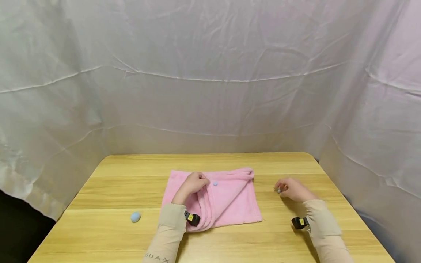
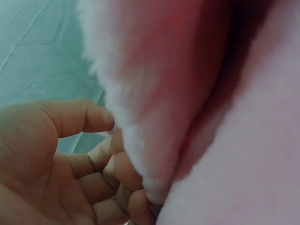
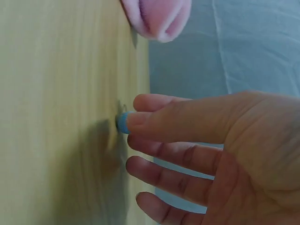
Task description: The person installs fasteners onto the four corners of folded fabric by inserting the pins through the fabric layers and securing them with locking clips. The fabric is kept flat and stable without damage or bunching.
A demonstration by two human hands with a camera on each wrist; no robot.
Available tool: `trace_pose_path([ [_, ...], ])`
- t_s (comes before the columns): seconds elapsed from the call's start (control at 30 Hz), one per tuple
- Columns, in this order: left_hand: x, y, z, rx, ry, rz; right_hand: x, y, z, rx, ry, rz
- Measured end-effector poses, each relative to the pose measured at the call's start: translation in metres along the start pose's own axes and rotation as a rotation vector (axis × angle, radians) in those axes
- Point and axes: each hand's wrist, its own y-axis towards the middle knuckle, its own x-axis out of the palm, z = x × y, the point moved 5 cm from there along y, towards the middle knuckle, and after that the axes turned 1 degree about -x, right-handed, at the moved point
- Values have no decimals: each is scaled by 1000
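A pink towel (image 1: 235, 210), fluffy and partly folded over itself, lies on the wooden table. My left hand (image 1: 194, 183) is over its left half, and in the left wrist view the fingers (image 2: 126, 171) curl at the towel's raised edge (image 2: 140, 117), holding it. To the right of the towel, my right hand (image 1: 294, 189) pinches a small blue ridged cap (image 3: 123, 123) between thumb and forefinger, close to the tabletop. The other fingers of that hand are spread loosely. A small blue round piece (image 1: 215, 183) rests on the towel just right of my left hand.
Left of the towel, a larger light-blue rounded object (image 1: 135, 217) sits on the table (image 1: 108, 190). Pale cloth curtains (image 1: 210, 102) hang behind and at both sides of the table. Each wrist bears a small black camera.
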Motion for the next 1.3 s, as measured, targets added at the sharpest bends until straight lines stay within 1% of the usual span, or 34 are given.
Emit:
trace_pose_path([
  [0.1, -1, 0, 0, -9, -12, 9, 3, 0, 2, 9, -5, -12],
  [0.2, -2, -2, 3, -4, -12, 20, 5, 0, 2, 10, -16, -22],
  [0.33, -7, -6, 12, 14, 1, 48, 8, 0, 1, 11, -12, -29],
  [0.43, -10, -11, 21, 34, 5, 57, 10, -1, 1, 16, -15, -32],
  [0.6, -11, -21, 43, 114, -1, 43, 5, -1, -5, 14, 12, -9],
  [0.7, -6, -28, 59, 193, -1, 16, -1, 1, -13, -29, 13, 23],
  [0.8, 9, -36, 76, 285, 28, -64, -6, 1, -23, -76, -14, 59],
  [0.83, 16, -38, 81, 321, 58, -99, -8, 2, -27, -92, -27, 70],
  [0.9, 34, -42, 89, 379, 126, -194, -12, 1, -34, -114, -45, 93],
  [0.97, 53, -45, 95, 415, 216, -284, -15, 1, -42, -139, -63, 116],
  [1.0, 62, -47, 96, 432, 270, -317, -16, 0, -47, -153, -69, 126],
  [1.07, 79, -49, 96, 428, 354, -369, -17, -1, -55, -190, -81, 145],
  [1.1, 87, -50, 95, 418, 392, -383, -17, -1, -59, -209, -81, 151],
  [1.17, 101, -52, 92, 393, 464, -387, -15, -3, -66, -250, -72, 152],
  [1.23, 113, -54, 87, 369, 526, -374, -11, -5, -72, -284, -66, 153],
  [1.3, 122, -55, 83, 366, 583, -355, -7, -6, -75, -305, -62, 147],
])
